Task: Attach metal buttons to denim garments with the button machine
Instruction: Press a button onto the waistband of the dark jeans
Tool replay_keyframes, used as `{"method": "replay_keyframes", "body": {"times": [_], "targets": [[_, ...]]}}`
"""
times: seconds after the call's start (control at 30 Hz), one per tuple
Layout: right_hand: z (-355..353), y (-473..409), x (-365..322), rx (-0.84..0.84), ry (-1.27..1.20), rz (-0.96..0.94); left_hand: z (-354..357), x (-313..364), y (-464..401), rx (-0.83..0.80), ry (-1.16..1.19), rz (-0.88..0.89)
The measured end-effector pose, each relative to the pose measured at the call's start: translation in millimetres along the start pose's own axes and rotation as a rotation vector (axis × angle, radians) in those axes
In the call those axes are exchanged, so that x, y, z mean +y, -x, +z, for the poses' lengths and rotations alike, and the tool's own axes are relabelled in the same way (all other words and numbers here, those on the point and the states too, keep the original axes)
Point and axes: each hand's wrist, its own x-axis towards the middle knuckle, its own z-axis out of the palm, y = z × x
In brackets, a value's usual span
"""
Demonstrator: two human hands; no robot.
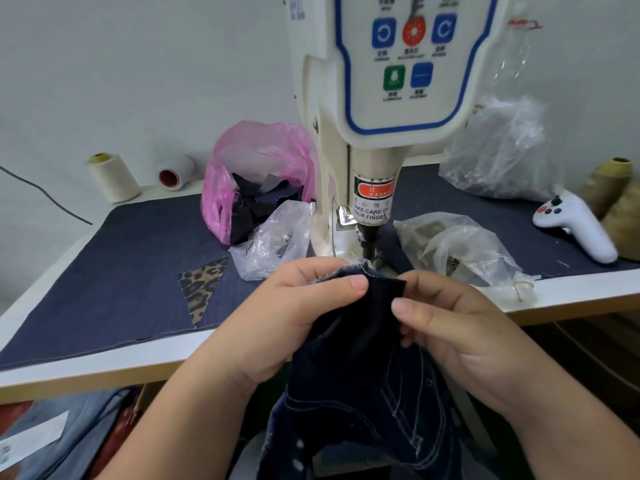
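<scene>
button machine (372, 199) label reads "warning", "take care of your finger".

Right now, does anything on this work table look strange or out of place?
Yes: a white game controller lies on the table's right end beside thread cones, and a leopard-print fabric scrap lies on the denim cover.

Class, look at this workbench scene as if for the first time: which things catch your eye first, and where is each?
Front and centre, the left hand and right hand pinch the edge of a dark denim garment just before the button machine. The machine's blue-bordered button panel looms above at top centre. Left of the machine, a pink plastic bag of dark scraps sits on the denim-covered table.
</scene>
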Motion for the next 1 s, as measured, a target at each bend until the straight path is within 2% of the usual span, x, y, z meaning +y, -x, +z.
{"method": "replay_keyframes", "body": {"times": [0.2,0.27,0.4,0.67,0.87,1.0], "targets": [[-4.0,-1.5,-9.0,-0.057,-0.4,-0.056,-7.2,-1.7,-1.7,0.024,-0.128,-0.042],[-5.6,-1.6,-11.9,-0.051,-0.457,-0.068,-6.9,-1.8,-1.6,0.011,-0.174,-0.042],[-11.7,-6.2,-11.3,0.055,-0.444,-0.029,-7.4,-2.3,-2.8,-0.037,-0.294,-0.03],[-15.3,-13.6,9.4,-0.016,-0.252,0.143,-15.5,2.1,0.5,-0.085,-0.186,-0.111],[-23.4,-15.1,14.2,-0.022,-0.099,0.107,-17.9,0.0,4.7,0.015,-0.456,-0.084],[-26.9,-15.2,12.8,-0.073,-0.053,0.076,-12.2,0.7,5.7,0.0,-0.511,-0.056]]}}
